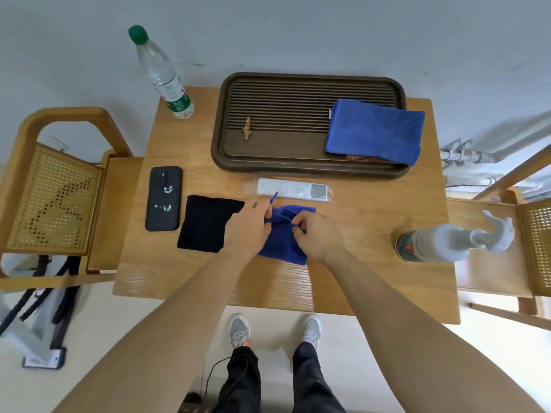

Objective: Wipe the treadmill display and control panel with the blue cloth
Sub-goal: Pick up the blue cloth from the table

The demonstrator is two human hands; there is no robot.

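On the far left of the wooden table sits a black phone, with a water bottle standing behind it near the back edge. Next over is a flat black cloth, and the person's left hand lies over its right edge.

Dead centre is the thing that matters: the blue cloth, bunched up on the tabletop between both hands, with the right hand on its other side. Both sets of fingers are curled in narrow and pinching folds of the fabric near its upper middle, so it's held from two sides at once. A thin blue loop pokes up from it toward the white remote just behind. The cloth's long axis looks to run toward and away from the person, and neither hand is really nearer, they're both right on it.

Further right, a second folded blue towel rests in the dark tray, and a spray bottle lies on its side near the right edge.

No treadmill panel is visible here, so this looks like gathering the cloth before any wiping.
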